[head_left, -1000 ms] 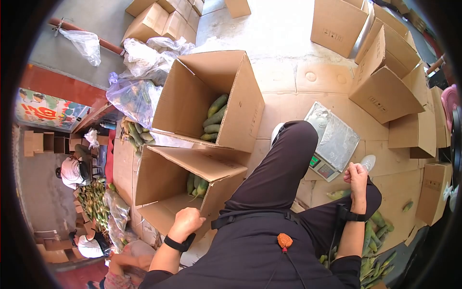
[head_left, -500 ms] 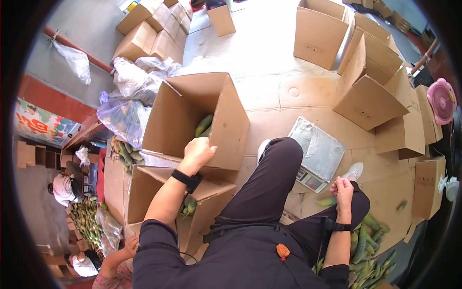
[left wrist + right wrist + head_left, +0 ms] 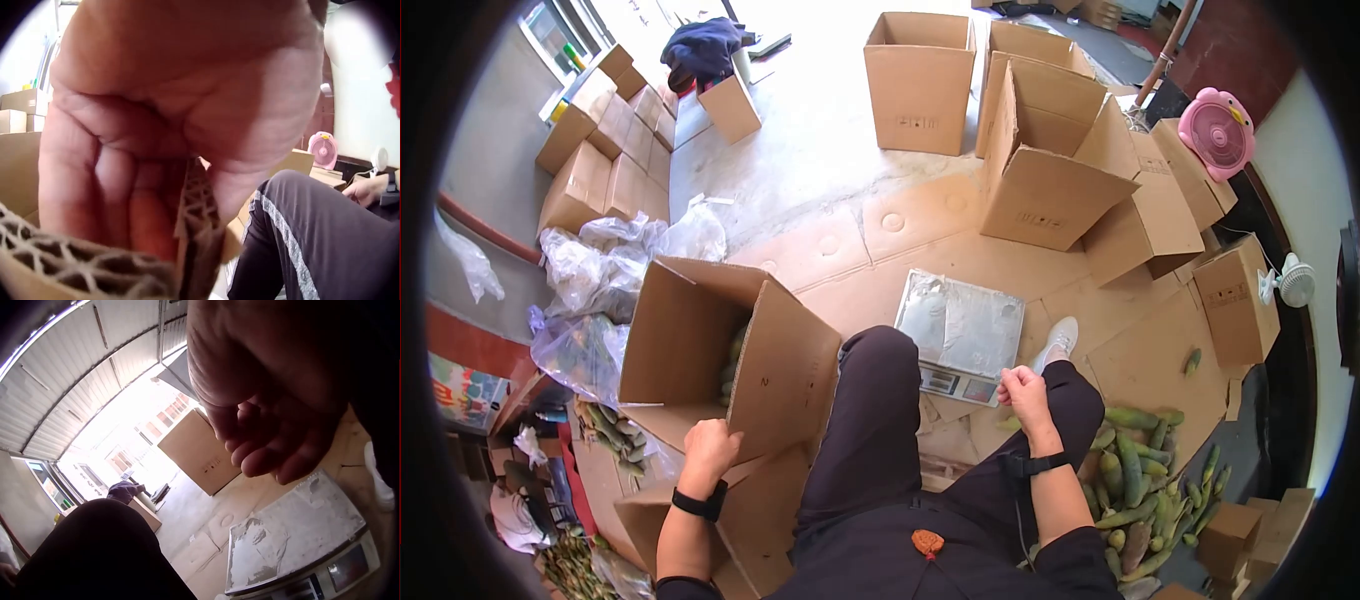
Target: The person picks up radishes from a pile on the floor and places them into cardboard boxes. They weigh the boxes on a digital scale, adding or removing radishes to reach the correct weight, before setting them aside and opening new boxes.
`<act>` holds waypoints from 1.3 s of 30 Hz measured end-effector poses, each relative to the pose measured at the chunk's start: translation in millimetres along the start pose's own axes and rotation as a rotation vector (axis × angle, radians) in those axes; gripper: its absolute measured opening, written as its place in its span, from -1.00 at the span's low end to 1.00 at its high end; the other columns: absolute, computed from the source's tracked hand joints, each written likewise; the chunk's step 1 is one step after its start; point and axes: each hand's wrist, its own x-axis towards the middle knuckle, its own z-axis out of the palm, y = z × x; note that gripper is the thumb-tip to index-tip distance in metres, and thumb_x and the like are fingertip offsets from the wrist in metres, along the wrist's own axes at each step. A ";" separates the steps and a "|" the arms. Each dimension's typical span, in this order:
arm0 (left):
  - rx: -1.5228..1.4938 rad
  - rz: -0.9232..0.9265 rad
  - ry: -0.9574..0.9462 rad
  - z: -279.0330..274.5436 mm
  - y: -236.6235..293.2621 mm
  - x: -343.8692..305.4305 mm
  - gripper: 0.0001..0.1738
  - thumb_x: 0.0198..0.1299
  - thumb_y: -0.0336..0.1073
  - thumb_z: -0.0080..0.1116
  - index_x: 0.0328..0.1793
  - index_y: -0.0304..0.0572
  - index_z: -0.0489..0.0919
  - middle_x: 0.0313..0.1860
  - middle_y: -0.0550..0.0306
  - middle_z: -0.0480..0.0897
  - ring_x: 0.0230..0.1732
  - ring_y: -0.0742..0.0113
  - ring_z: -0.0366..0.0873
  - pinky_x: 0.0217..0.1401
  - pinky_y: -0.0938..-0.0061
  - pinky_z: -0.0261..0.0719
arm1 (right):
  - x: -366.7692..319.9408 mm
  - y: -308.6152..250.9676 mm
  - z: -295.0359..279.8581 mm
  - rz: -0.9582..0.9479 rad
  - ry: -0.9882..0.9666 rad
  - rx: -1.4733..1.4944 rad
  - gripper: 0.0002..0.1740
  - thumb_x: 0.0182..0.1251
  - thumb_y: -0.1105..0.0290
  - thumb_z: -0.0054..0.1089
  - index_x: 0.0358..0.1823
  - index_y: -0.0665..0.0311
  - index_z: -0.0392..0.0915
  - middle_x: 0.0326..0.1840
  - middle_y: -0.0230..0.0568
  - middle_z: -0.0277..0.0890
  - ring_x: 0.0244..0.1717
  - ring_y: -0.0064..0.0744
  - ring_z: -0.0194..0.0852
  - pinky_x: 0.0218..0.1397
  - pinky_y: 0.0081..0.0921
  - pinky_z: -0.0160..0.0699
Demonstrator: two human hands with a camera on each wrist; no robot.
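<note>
Tall brown open-topped cardboard carton [image 3: 785, 372] lies just forward of the nearer left hand [image 3: 712, 448], which I see pinching its near rim; right hand [image 3: 1026, 395], loosely curled, nothing visible held, is well apart, near the flat grey metal scale [image 3: 962, 322].

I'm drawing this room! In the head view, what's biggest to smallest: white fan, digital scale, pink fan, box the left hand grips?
1. Cardboard box the left hand grips
2. Digital scale
3. Pink animal-shaped fan
4. White fan
</note>
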 end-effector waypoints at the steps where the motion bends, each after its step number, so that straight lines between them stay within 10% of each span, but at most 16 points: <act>1: 0.011 0.007 -0.016 -3.5 -3.4 0.8 -0.65 0.00 -0.10 0.23 -0.39 -0.31 0.69 -0.36 -0.29 0.64 -0.18 -0.19 0.62 -0.06 0.11 0.57 | 1.1 0.3 1.0 -0.008 0.001 0.009 -0.71 0.38 0.23 0.12 -0.46 0.25 0.47 -0.56 -0.38 0.49 -0.60 -0.63 0.43 -0.52 -0.67 0.42; 8: -0.144 0.305 0.341 -67.1 59.4 19.0 -0.48 0.05 -0.30 0.28 0.19 -0.11 0.46 -0.08 -0.02 0.56 0.00 -0.02 0.53 0.01 0.22 0.52 | 9.1 -2.7 0.4 -0.014 -0.033 0.055 -0.72 0.38 0.24 0.12 -0.46 0.25 0.46 -0.55 -0.38 0.49 -0.59 -0.64 0.43 -0.52 -0.66 0.41; 20: -0.250 0.951 0.256 -82.6 298.1 165.8 -0.39 0.07 -0.22 0.28 0.28 -0.13 0.40 0.22 -0.04 0.44 0.29 -0.05 0.33 0.25 0.18 0.40 | 23.4 9.7 0.2 -0.043 -0.056 0.004 -0.74 0.33 0.29 0.17 -0.45 0.33 0.50 -0.58 -0.35 0.51 -0.58 -0.61 0.45 -0.48 -0.61 0.44; 30: -0.100 1.019 0.547 -97.6 515.1 258.8 -0.32 0.05 -0.33 0.25 0.35 -0.12 0.31 0.30 0.05 0.39 0.45 0.04 0.16 0.29 0.03 0.35 | 22.5 -10.4 2.0 -0.025 -0.056 -0.008 -0.75 0.31 0.27 0.17 -0.41 0.31 0.52 -0.57 -0.42 0.49 -0.53 -0.66 0.43 -0.42 -0.62 0.42; 36: 0.127 0.910 0.337 -94.6 593.4 283.7 -0.19 0.08 -0.26 0.25 0.48 -0.01 0.17 0.18 0.12 0.55 0.32 0.07 0.38 0.40 -0.14 0.13 | 23.7 -20.3 2.9 0.004 -0.104 0.090 -0.73 0.33 0.23 0.19 -0.38 0.31 0.51 -0.56 -0.44 0.50 -0.52 -0.71 0.41 -0.42 -0.67 0.38; 39: 0.187 0.847 0.319 -76.2 605.1 296.0 -0.60 0.13 -0.29 0.15 0.14 -0.02 0.55 -0.08 0.14 0.65 0.05 0.10 0.59 0.42 -0.27 0.01 | 22.8 -29.2 1.4 0.034 -0.118 0.149 -0.76 0.34 0.27 0.18 -0.35 0.31 0.51 -0.56 -0.48 0.47 -0.51 -0.74 0.37 -0.42 -0.69 0.36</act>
